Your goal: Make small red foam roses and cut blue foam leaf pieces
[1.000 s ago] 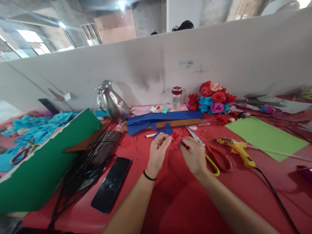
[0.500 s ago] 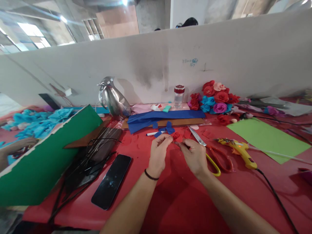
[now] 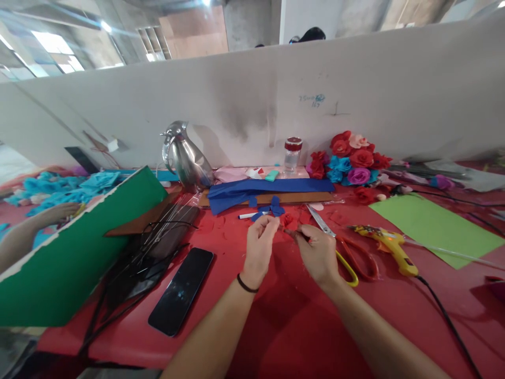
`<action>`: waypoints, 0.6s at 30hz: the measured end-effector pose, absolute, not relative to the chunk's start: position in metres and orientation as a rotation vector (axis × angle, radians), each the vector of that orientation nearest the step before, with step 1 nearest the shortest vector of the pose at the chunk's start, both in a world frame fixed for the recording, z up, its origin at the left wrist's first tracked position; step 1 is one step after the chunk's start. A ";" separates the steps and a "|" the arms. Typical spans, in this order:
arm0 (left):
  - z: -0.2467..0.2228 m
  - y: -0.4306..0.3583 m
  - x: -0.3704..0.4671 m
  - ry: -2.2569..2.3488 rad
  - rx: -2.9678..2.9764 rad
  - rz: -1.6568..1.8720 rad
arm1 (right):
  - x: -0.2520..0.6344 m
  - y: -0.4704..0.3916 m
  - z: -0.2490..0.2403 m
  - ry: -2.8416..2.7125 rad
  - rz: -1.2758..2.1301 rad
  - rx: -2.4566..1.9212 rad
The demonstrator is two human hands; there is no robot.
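Between the fingertips of both hands is a small red paper flower [image 3: 290, 220], partly hidden and hard to tell apart from the red table. My left hand [image 3: 258, 250], with a dark band on the wrist, pinches its left side. Thumb and forefinger of my right hand [image 3: 319, 253] close on its lower right edge. Just beyond the hands lie blue paper petals [image 3: 275, 206] and a white marker [image 3: 248, 215]. Scissors [image 3: 347, 267] with red and yellow handles rest beside my right hand, and red paper scraps [image 3: 338, 217] are scattered near the blades.
A yellow glue gun [image 3: 394, 247] with a cord lies right, near green paper [image 3: 437, 223]. A phone [image 3: 181, 292], a green board [image 3: 87, 258] and a steel jug [image 3: 189, 158] stand left. Paper roses [image 3: 355, 160] and a jar [image 3: 292, 156] are behind. A co-worker's arm [image 3: 33, 226] shows far left.
The view has shifted slightly. Both my hands stay pinched at the red flower, with the right fingers changing position a little. The co-worker's arm at the left has moved further into view.
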State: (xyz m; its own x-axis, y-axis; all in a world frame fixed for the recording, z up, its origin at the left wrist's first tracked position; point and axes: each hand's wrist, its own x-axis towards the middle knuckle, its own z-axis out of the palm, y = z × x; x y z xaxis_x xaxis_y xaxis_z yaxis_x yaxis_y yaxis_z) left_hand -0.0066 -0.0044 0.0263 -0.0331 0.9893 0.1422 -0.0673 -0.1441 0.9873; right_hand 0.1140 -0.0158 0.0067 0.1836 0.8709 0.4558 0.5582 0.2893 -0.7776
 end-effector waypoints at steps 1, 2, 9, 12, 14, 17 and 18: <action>0.026 -0.004 -0.007 1.123 1.296 1.369 | 0.114 -0.016 0.007 -1.502 0.361 -1.381; 0.025 -0.003 -0.007 1.140 1.340 1.368 | 0.114 -0.016 0.008 -1.508 0.352 -1.373; 0.024 -0.002 -0.005 1.073 1.213 1.376 | 0.112 -0.017 0.008 -1.448 0.464 -1.388; 0.027 -0.003 -0.003 1.059 1.105 1.370 | 0.111 -0.016 0.008 -1.424 0.505 -1.377; 0.027 -0.004 -0.002 1.083 1.043 1.370 | 0.112 -0.016 0.007 -1.417 0.512 -1.383; 0.025 -0.004 -0.003 1.132 1.031 1.391 | 0.113 -0.016 0.004 -1.424 0.529 -1.388; 0.025 -0.004 -0.004 1.160 1.071 1.426 | 0.113 -0.015 0.003 -1.428 0.529 -1.389</action>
State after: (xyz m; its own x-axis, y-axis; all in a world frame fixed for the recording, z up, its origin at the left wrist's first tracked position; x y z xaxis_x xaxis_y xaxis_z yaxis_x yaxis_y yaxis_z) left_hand -0.0041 -0.0036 0.0245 -0.1412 0.9886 0.0528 -0.1501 -0.0741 0.9859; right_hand 0.1132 -0.0155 0.0032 0.1966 0.9132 0.3569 0.4602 0.2355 -0.8560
